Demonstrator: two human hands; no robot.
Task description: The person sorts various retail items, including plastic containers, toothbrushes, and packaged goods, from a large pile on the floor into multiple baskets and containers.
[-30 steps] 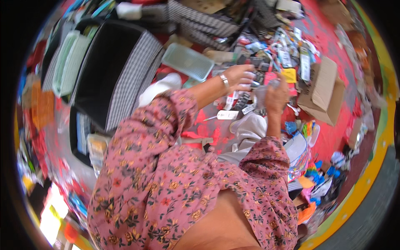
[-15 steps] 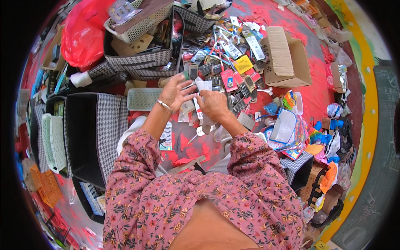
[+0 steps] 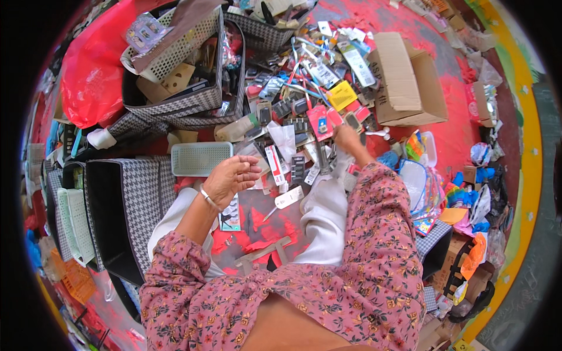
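Observation:
My left hand [image 3: 234, 175], with a bracelet at its wrist, hovers near a pale green basket [image 3: 202, 159]. Its fingers are loosely bent and apart from the thumb, holding nothing I can see. My right hand [image 3: 348, 143] reaches into the heap of small goods, fingers curled down beside a pink card package [image 3: 322, 121]. Whatever its fingertips pinch is hidden. A white plastic packet [image 3: 284, 139] lies between the hands, next to a red-and-white narrow box [image 3: 274, 165] and a black ridged pack [image 3: 297, 169]. Nearer me lies a white tag [image 3: 289, 198].
A cardboard box [image 3: 398, 76] stands open at the back right. Houndstooth fabric bins [image 3: 140, 205] fill the left side, below a red plastic bag [image 3: 93, 70]. A yellow package [image 3: 341, 95] lies in the heap. Colourful bagged goods [image 3: 430, 205] crowd the right.
My right hand has let go of the white packet and moved right to the pink card. My left hand has drawn back toward me, its fingers less spread. The view has shifted slightly.

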